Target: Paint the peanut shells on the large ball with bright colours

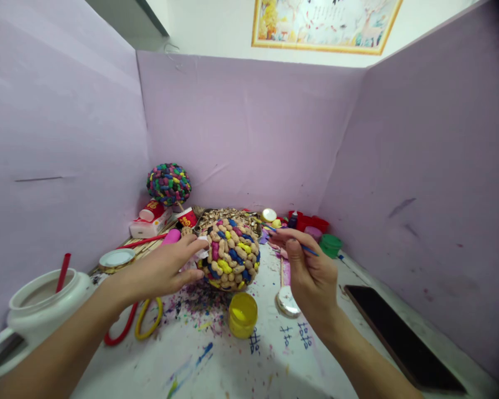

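Note:
A ball covered in peanuts stands in the middle, some of its shells painted blue, yellow or magenta and many still natural tan. My left hand grips its left side, thumb and fingers against the shells, with a crumpled white tissue at the fingertips. To the right of the ball, my right hand pinches a thin paintbrush with a blue handle. The brush tip points left towards the ball's upper right. Just in front of the ball is an open jar of yellow paint.
A finished-looking multicoloured ball stands back left. Behind is a tray of peanut shells. A white jug is at left, a phone at right, a green paint pot back right. Purple panels enclose the table.

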`<control>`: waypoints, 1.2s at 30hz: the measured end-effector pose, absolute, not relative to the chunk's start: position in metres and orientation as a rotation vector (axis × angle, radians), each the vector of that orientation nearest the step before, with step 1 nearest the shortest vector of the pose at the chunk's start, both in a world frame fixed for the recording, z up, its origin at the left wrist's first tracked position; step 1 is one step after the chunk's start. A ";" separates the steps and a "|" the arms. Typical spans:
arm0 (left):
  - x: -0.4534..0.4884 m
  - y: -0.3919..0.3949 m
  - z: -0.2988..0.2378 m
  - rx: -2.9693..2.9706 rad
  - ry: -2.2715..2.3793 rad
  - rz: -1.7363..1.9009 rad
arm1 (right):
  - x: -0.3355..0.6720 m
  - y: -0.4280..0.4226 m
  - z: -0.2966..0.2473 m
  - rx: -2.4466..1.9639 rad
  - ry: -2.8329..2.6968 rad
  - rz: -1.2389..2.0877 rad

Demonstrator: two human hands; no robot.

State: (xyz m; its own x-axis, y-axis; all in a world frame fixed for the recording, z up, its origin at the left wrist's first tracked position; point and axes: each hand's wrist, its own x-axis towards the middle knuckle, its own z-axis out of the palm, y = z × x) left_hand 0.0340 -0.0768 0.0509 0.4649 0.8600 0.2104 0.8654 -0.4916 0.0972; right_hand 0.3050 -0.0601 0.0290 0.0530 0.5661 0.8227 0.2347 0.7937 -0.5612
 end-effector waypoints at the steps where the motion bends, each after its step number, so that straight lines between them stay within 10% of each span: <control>1: 0.033 -0.075 0.050 -2.677 -1.581 -0.369 | 0.304 -0.058 0.027 -0.681 -1.518 0.325; 36: 0.027 -0.048 0.027 -2.653 -1.512 -0.777 | 0.296 -0.026 -0.008 -1.061 -1.567 0.845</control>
